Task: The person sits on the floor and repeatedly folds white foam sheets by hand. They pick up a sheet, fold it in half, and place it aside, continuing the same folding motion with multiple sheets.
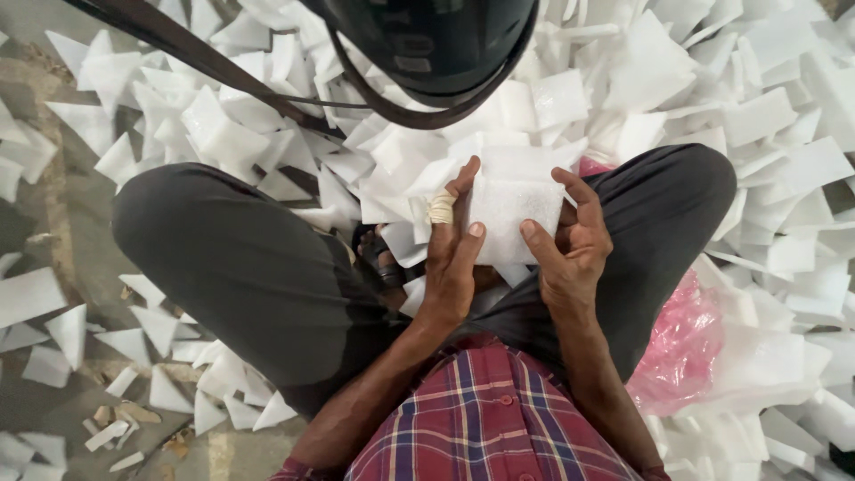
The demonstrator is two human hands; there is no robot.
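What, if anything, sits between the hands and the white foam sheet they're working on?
Nothing visible. The left hand and right hand both grip the white foam sheet directly, fingers on its edges. A bandage wraps one left finger, beside the sheet.

Left hand (pixel 451 258) grip closed, forefinger bandaged; right hand (pixel 570 245) grip closed.
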